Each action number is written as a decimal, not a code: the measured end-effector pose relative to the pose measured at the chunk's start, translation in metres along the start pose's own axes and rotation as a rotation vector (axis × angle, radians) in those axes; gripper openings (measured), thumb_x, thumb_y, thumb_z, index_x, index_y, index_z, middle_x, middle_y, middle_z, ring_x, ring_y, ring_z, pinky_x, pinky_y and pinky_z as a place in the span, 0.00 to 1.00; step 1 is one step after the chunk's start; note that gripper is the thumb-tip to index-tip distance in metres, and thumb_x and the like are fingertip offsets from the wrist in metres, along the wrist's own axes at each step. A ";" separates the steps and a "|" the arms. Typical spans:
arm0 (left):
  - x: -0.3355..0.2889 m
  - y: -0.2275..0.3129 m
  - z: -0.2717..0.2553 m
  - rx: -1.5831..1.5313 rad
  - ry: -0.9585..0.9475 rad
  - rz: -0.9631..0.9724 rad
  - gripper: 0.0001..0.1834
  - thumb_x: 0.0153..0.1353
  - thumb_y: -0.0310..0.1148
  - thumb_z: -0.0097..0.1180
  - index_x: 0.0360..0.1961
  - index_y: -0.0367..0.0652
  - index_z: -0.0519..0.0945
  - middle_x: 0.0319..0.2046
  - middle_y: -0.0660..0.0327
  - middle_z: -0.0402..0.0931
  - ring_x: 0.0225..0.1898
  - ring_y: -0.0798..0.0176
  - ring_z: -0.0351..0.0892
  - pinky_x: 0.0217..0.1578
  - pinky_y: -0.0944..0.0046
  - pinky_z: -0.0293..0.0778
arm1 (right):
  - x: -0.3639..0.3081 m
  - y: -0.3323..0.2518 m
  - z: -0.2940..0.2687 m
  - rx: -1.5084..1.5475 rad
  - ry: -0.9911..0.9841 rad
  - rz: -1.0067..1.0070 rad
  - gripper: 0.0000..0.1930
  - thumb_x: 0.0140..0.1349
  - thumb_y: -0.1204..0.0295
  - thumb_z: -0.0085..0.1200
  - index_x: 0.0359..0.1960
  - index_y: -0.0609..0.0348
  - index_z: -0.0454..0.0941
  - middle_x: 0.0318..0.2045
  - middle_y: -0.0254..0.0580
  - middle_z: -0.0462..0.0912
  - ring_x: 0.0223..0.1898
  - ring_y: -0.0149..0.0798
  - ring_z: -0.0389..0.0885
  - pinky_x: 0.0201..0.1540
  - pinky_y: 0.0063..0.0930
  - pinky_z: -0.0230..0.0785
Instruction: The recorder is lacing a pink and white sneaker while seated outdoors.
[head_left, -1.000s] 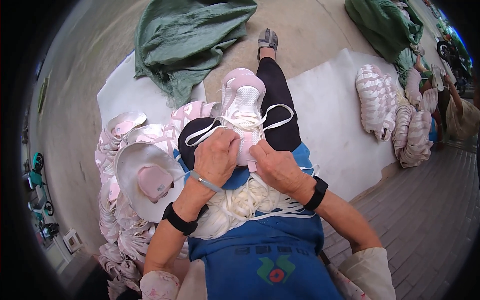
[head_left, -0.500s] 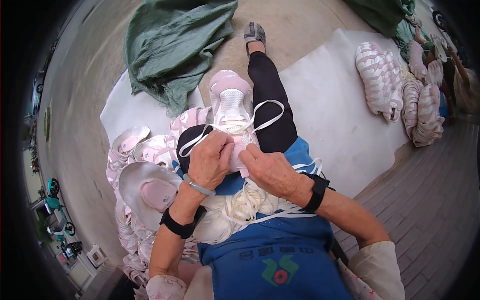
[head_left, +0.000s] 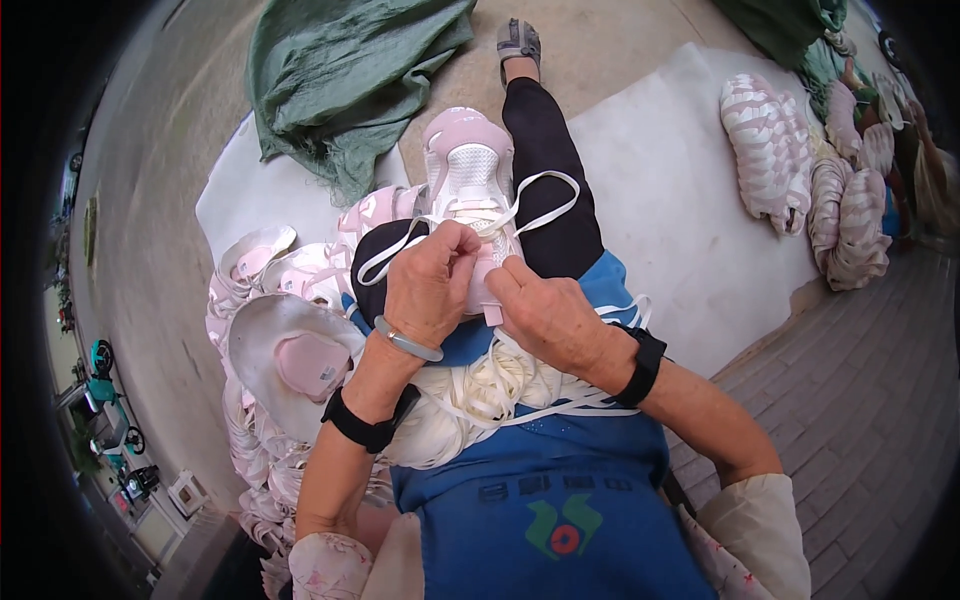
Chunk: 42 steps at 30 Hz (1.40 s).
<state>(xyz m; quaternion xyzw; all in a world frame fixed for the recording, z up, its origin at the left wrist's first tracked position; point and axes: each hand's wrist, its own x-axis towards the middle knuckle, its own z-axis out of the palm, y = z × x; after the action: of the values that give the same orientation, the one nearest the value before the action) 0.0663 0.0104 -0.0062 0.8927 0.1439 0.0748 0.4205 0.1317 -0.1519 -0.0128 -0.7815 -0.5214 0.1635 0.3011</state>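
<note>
A pink and white shoe upper lies across my lap, its toe pointing away from me. A white shoelace runs through its upper eyelets, with a loose loop on each side. My left hand is closed in a pinch over the lacing rows; whatever is between its fingertips is hidden. Lower down, my right hand pinches the right edge of the shoe upper near the pink tongue. Below both hands, a tangled bundle of white laces rests on my blue apron.
Many pink and white shoe uppers are heaped at my left. A green cloth sack lies ahead on the ground. To the right, stacked uppers sit at the edge of a white sheet, with another person partly visible beyond.
The shoe and both hands sit slightly higher in the view. My left fingers have turned up a little around their pinch. The right hand stays at the shoe's edge.
</note>
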 end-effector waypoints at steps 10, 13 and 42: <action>-0.056 0.035 -0.017 -0.534 -0.209 -0.856 0.14 0.61 0.32 0.60 0.41 0.34 0.71 0.35 0.57 0.76 0.29 0.69 0.77 0.31 0.70 0.75 | 0.002 -0.001 -0.007 0.024 -0.053 0.042 0.12 0.52 0.76 0.56 0.37 0.59 0.68 0.32 0.45 0.72 0.24 0.49 0.79 0.24 0.37 0.72; -0.062 0.021 -0.002 -0.922 -0.095 -0.927 0.17 0.65 0.38 0.55 0.45 0.35 0.70 0.38 0.58 0.77 0.37 0.68 0.78 0.40 0.67 0.79 | 0.002 -0.004 -0.007 0.024 -0.062 0.042 0.09 0.54 0.76 0.55 0.35 0.60 0.68 0.32 0.44 0.71 0.25 0.48 0.80 0.24 0.37 0.73; -0.029 0.006 0.044 -1.784 0.184 -1.030 0.16 0.64 0.44 0.54 0.50 0.52 0.74 0.41 0.67 0.78 0.39 0.69 0.75 0.35 0.66 0.68 | 0.038 0.007 -0.019 -0.062 0.105 0.044 0.09 0.52 0.76 0.57 0.37 0.57 0.76 0.27 0.40 0.71 0.24 0.43 0.77 0.24 0.35 0.70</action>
<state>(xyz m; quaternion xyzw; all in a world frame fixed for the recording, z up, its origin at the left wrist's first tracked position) 0.0514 -0.0342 -0.0297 0.0774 0.4324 0.0330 0.8978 0.1629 -0.1248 -0.0011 -0.8092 -0.4926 0.1126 0.2997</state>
